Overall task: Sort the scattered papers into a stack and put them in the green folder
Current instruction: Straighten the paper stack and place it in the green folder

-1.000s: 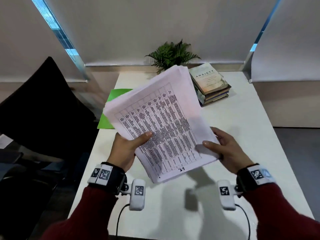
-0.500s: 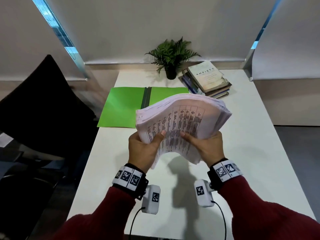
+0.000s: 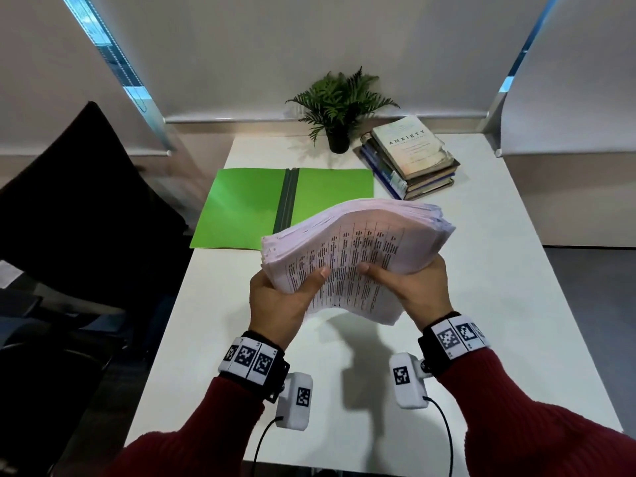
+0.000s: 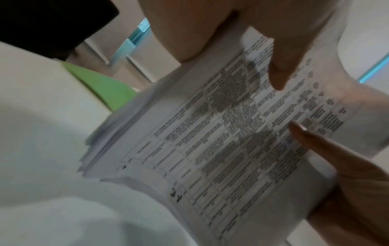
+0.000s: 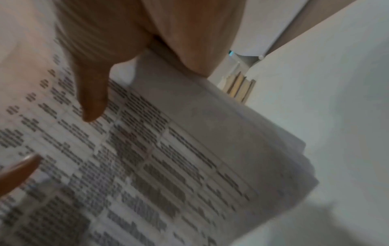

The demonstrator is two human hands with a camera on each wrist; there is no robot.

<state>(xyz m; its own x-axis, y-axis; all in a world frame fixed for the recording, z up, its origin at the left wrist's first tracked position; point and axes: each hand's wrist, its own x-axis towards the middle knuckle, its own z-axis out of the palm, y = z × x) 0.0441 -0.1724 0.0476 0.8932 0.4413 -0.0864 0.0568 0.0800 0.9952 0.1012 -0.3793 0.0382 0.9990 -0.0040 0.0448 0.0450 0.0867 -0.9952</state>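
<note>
Holding paper stack (image 3: 358,246) up over the surface (image 3: 481,304) | left hand (image 3: 278,301) and right hand (image 3: 418,289) both grip its near edge, thumbs on top | green folder (image 3: 241,208) lies open just past it, a bit left | long side runs left-right

The word "ANXIETY" stands in capitals on the cover of the top book (image 3: 413,146), upper right of centre in the head view; the smaller lines beneath it are too fine to read. The printed table on the paper stack (image 3: 358,249) is blurred and illegible in every view.
</note>
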